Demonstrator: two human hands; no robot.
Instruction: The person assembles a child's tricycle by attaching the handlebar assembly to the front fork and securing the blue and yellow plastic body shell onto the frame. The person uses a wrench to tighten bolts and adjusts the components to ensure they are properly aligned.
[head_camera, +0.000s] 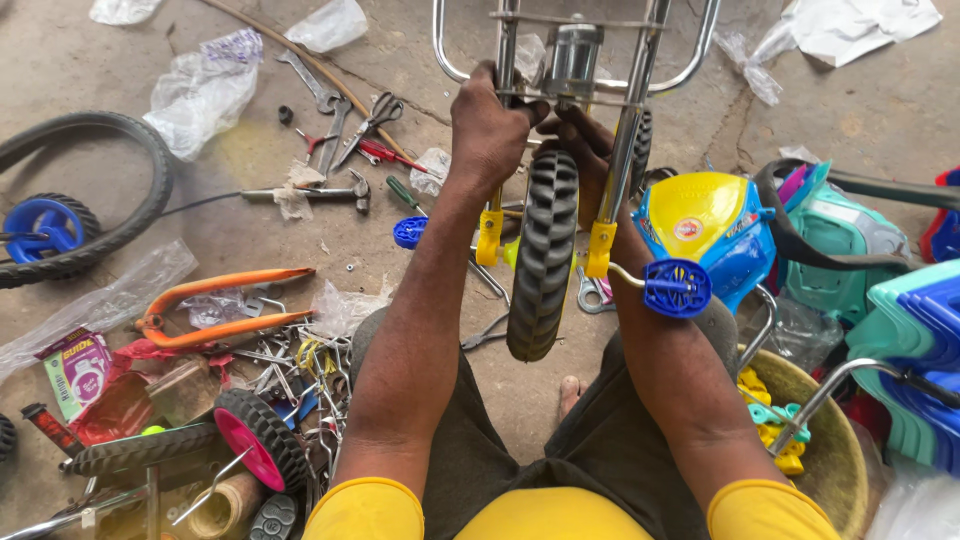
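Chrome fork (628, 130) of a small child's cycle stands upended between the person's knees, black knobby wheel (543, 255) mounted in it, tread facing the camera. Left hand (490, 125) is clamped around the left fork leg just above the wheel, fingers wrapped tight. Right hand (585, 150) sits behind the wheel and right fork leg, partly hidden; fingers curl toward the crossbar, but whether they grip it cannot be told. Yellow clips (489, 238) sit on both fork legs beside the wheel. Blue pedal (677, 288) sticks out on the right of the axle. Chrome handlebar (445, 50) loops across the top of the view.

Surroundings, concrete floor: hammer (345, 190), scissors (372, 120) and spanner (310, 82) lie well left of the left hand. Orange fork piece (220, 305) lies near the left knee, with a pink-hubbed small wheel (262, 440) below it. Large black tyre (90, 195) and blue-hubbed wheel (45, 225) at far left. Blue and yellow plastic body shell (705, 225) lies just right of the right forearm. Stacked teal plastic seats (915, 350) at far right
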